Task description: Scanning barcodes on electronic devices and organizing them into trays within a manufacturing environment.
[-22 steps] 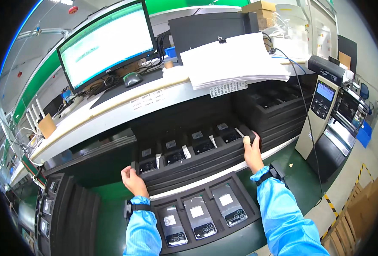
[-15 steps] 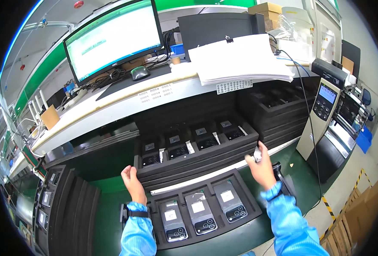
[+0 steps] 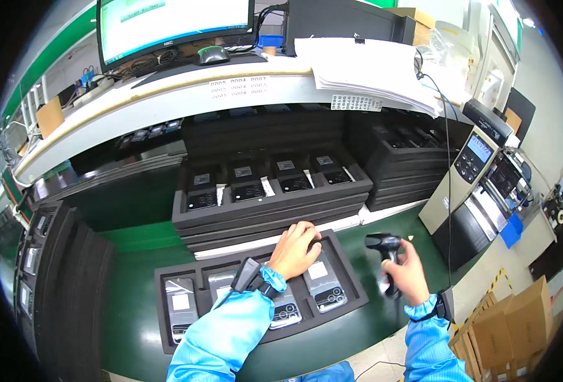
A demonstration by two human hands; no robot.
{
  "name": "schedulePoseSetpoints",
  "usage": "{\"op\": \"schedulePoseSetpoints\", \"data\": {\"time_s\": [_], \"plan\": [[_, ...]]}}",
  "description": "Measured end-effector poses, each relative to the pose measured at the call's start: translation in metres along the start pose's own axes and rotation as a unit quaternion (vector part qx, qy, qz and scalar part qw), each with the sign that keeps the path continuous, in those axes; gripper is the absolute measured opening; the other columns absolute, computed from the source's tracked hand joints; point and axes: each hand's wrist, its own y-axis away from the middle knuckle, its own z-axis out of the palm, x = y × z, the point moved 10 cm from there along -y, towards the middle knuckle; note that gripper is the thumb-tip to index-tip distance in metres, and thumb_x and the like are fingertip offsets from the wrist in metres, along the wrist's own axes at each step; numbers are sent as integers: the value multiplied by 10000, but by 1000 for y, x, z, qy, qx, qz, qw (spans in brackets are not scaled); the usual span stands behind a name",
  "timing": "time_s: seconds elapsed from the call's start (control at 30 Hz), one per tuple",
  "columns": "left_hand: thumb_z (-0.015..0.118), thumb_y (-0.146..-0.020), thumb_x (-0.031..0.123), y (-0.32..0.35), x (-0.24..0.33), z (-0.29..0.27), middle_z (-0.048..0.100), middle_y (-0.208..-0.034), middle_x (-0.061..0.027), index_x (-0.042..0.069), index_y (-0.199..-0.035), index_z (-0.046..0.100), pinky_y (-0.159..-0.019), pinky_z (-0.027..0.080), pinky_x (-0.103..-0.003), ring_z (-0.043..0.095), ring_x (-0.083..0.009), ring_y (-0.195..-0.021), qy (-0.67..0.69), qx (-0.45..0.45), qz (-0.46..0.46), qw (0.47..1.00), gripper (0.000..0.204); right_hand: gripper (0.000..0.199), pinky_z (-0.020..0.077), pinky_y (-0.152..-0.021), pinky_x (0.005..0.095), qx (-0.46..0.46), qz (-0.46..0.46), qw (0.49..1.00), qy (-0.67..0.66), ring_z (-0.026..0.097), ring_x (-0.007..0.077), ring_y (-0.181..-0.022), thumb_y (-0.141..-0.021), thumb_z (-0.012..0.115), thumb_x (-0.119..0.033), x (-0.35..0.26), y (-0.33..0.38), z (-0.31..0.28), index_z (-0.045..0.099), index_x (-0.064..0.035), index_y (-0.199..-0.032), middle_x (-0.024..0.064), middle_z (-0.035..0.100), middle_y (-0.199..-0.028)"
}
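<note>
My left hand (image 3: 294, 249) reaches across the near black foam tray (image 3: 350, 260), at its far rim. Its fingers are bent and drawn together, and whatever lies under the fingertips is hidden. Several phones (image 3: 325, 284) lie in the slots, camera ends toward me, with white labels on their backs; my left arm covers parts of the middle ones. To the right of the tray, my right hand (image 3: 410, 274) is closed round a black handheld barcode scanner (image 3: 383, 242), its head pointing left. A blurred whitish patch shows beside the scanner's handle.
Stacked foam trays (image 3: 272, 210) with boxed-in phones stand behind the near tray. More trays (image 3: 71, 267) stand at the left. A label printer (image 3: 463, 172) is at the right, a cable hanging before it. Above runs a shelf with a monitor (image 3: 180, 25) and papers (image 3: 370, 70).
My left hand has moved right from the rear stack's left corner to the near tray's far rim. My right hand has moved down and now holds the scanner. The view has shifted.
</note>
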Motion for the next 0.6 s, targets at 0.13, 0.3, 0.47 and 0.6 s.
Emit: {"op": "schedulePoseSetpoints", "data": {"time_s": [0.13, 0.3, 0.47, 0.6], "plan": [[630, -899, 230, 8, 0, 13, 586, -1185, -107, 83, -1033, 663, -960, 438, -444, 554, -299, -1138, -47, -4, 24, 999, 202, 852, 495, -466, 308, -142, 41, 988, -36, 608, 145, -617, -867, 657, 2, -27, 44, 52, 211, -106, -1583, 142, 633, -1023], [615, -916, 244, 8, -1, 19, 570, -1275, -137, 89, -1087, 676, -991, 427, -457, 550, -329, -1177, -45, -24, 12, 999, 239, 807, 496, -492, 270, -210, 17, 978, -16, 569, 106, -628, -893, 671, -22, -47, 65, 92, 213, -124, -1549, 131, 622, -1069], [613, -921, 270, 6, -4, 24, 568, -1293, -142, 112, -1142, 683, -1001, 427, -463, 540, -334, -1205, -52, -25, 9, 998, 280, 737, 503, -512, 265, -215, 12, 976, -11, 571, 102, -659, -869, 688, 15, -49, 61, 101, 279, -116, -1469, 116, 605, -1138], [617, -924, 295, 13, -4, 25, 560, -1320, -165, 131, -1168, 702, -1003, 444, -487, 521, -359, -1236, -100, -34, 33, 994, 306, 763, 519, -533, 271, -169, 5, 985, -17, 617, 141, -718, -812, 694, 58, -47, 48, 90, 331, -152, -1450, 108, 591, -1139]]}}
